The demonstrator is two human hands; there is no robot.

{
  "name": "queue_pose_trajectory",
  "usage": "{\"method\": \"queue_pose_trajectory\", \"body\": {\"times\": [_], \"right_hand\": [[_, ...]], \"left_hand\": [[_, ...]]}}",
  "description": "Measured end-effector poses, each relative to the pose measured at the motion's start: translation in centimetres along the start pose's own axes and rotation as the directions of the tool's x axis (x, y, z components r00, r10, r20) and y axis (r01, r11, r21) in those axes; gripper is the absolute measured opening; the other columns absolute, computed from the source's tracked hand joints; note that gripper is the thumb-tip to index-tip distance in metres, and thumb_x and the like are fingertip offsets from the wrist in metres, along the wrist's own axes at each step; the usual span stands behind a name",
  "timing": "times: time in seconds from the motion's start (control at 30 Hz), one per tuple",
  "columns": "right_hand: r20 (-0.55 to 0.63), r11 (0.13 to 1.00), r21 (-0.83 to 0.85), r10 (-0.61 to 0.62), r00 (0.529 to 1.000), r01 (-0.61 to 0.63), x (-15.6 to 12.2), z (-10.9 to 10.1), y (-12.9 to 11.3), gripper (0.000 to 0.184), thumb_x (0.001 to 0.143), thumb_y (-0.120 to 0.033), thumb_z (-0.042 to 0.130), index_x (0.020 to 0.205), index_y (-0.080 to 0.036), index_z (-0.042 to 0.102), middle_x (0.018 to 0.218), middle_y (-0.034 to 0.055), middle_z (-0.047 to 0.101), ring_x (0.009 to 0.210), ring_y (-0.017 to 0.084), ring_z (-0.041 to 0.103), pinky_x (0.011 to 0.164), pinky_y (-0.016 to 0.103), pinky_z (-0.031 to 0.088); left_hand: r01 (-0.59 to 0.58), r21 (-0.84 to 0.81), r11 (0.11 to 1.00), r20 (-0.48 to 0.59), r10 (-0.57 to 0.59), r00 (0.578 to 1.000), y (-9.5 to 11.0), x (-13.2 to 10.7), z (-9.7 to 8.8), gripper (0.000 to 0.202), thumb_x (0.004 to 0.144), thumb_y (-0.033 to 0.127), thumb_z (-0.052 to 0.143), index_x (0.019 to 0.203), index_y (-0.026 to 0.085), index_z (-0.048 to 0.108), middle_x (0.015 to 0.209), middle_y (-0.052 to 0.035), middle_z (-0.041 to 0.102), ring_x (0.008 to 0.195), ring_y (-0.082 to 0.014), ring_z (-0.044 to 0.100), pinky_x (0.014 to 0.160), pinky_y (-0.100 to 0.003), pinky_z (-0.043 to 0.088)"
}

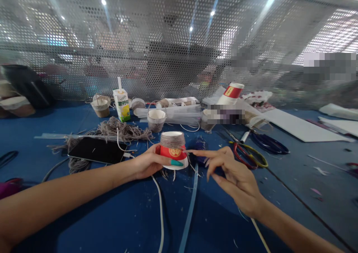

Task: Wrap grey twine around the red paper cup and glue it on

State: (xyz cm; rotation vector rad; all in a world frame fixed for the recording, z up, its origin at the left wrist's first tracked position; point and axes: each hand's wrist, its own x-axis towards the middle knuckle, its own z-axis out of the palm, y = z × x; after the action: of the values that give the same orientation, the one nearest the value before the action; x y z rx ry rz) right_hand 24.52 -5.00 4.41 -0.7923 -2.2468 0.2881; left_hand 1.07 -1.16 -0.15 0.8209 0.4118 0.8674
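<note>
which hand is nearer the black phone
Left. The left hand, holding the red cup, is right of the phone; the right hand is farther right.

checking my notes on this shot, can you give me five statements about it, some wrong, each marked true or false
1. The left hand holds a red and white cup. True.
2. The right hand grips the drink carton. False: the carton stands on the table.
3. Cord circles the cup's upper part. True.
4. The black phone lies right of the cup. False: it lies to the left.
5. A straw sticks up from the carton. True.
</note>
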Motion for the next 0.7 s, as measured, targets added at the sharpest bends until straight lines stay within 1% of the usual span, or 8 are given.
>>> {"method": "queue_pose_trajectory", "body": {"times": [0.07, 0.13, 0.2, 0.3, 0.33, 0.4, 0.57, 0.7], "right_hand": [[-0.088, 1.0, 0.01, 0.007, 0.996, -0.006, 0.0, -0.1, 0.2, 0.02, 0.084, -0.007, 0.042, 0.078, -0.025, 0.05, 0.112, 0.0008, 0.069, 0.089, 0.021, 0.056, 0.077, 0.039, 0.039], [-0.081, 1.0, 0.011, -0.003, 0.997, 0.004, 0.0, -0.1, 0.2, 0.02, 0.082, -0.006, 0.043, 0.079, -0.025, 0.05, 0.113, 0.0002, 0.069, 0.089, 0.021, 0.055, 0.078, 0.04, 0.04], [0.013, 1.0, 0.005, -0.025, 1.0, 0.025, 0.0, 0.0, 0.0, 0.021, 0.079, -0.005, 0.044, 0.08, -0.025, 0.05, 0.121, -0.001, 0.067, 0.084, 0.02, 0.053, 0.073, 0.039, 0.042], [0.185, 0.999, -0.026, -0.019, 0.983, 0.025, 0.1, 0.3, -0.8, 0.023, 0.074, -0.004, 0.046, 0.08, -0.025, 0.05, 0.13, -0.0014, 0.062, 0.083, 0.02, 0.051, 0.071, 0.038, 0.045], [0.222, 0.999, -0.034, -0.011, 0.975, 0.019, 0.1, 0.3, -1.0, 0.023, 0.073, -0.004, 0.047, 0.081, -0.025, 0.051, 0.132, -0.0011, 0.061, 0.084, 0.02, 0.052, 0.071, 0.038, 0.046], [0.25, 0.999, -0.033, -0.002, 0.968, 0.01, 0.2, 0.5, -1.2, 0.024, 0.071, -0.004, 0.048, 0.082, -0.025, 0.052, 0.134, -0.0006, 0.06, 0.086, 0.02, 0.052, 0.072, 0.039, 0.047], [0.187, 0.998, -0.007, 0.062, 0.98, -0.062, 0.0, 0.5, -0.8, 0.02, 0.077, -0.007, 0.047, 0.081, -0.025, 0.055, 0.132, -0.0007, 0.061, 0.089, 0.021, 0.052, 0.074, 0.04, 0.047], [0.104, 0.994, 0.07, 0.076, 0.992, -0.084, -0.2, 0.4, -0.2, 0.018, 0.08, -0.009, 0.047, 0.077, -0.025, 0.054, 0.125, -0.0001, 0.066, 0.086, 0.021, 0.051, 0.072, 0.039, 0.046]], "left_hand": [[0.001, -0.003, 1.0, -0.001, -0.001, 1.0, -0.1, 0.1, 0.0, 0.049, 0.052, 0.008, 0.08, 0.099, 0.011, 0.067, 0.09, -0.0069, 0.072, 0.086, -0.0191, 0.067, 0.091, -0.034, 0.044], [-0.003, -0.008, 1.0, -0.004, 0.003, 1.0, -0.1, 0.1, 0.0, 0.05, 0.051, 0.007, 0.08, 0.1, 0.011, 0.067, 0.09, -0.007, 0.072, 0.085, -0.0189, 0.067, 0.09, -0.034, 0.045], [-0.002, 0.002, 1.0, -0.014, 0.002, 1.0, -0.2, 0.2, 0.0, 0.052, 0.05, 0.005, 0.08, 0.1, 0.011, 0.067, 0.09, -0.0067, 0.071, 0.083, -0.0181, 0.066, 0.089, -0.034, 0.045], [0.01, 0.036, 0.999, -0.023, -0.009, 1.0, -0.2, 0.1, 0.1, 0.053, 0.049, 0.003, 0.08, 0.1, 0.01, 0.066, 0.092, -0.0073, 0.07, 0.084, -0.0181, 0.065, 0.088, -0.034, 0.045], [0.012, 0.047, 0.999, -0.022, -0.011, 1.0, -0.2, 0.1, 0.1, 0.053, 0.049, 0.003, 0.08, 0.1, 0.01, 0.066, 0.093, -0.0077, 0.07, 0.085, -0.0183, 0.065, 0.089, -0.034, 0.045], [0.014, 0.057, 0.998, -0.016, -0.013, 1.0, -0.1, 0.0, 0.2, 0.053, 0.049, 0.002, 0.08, 0.1, 0.01, 0.066, 0.094, -0.0079, 0.07, 0.087, -0.0185, 0.065, 0.089, -0.034, 0.044], [0.018, 0.012, 1.0, 0.001, -0.018, 1.0, 0.1, -0.1, 0.1, 0.055, 0.051, 0.004, 0.078, 0.104, 0.011, 0.066, 0.091, -0.0066, 0.072, 0.084, -0.0177, 0.066, 0.086, -0.032, 0.046], [0.044, -0.022, 0.999, 0.039, -0.043, 0.998, 0.2, -0.1, -0.2, 0.052, 0.051, 0.009, 0.079, 0.102, 0.011, 0.068, 0.088, -0.0058, 0.073, 0.08, -0.0173, 0.067, 0.083, -0.032, 0.047]]}}
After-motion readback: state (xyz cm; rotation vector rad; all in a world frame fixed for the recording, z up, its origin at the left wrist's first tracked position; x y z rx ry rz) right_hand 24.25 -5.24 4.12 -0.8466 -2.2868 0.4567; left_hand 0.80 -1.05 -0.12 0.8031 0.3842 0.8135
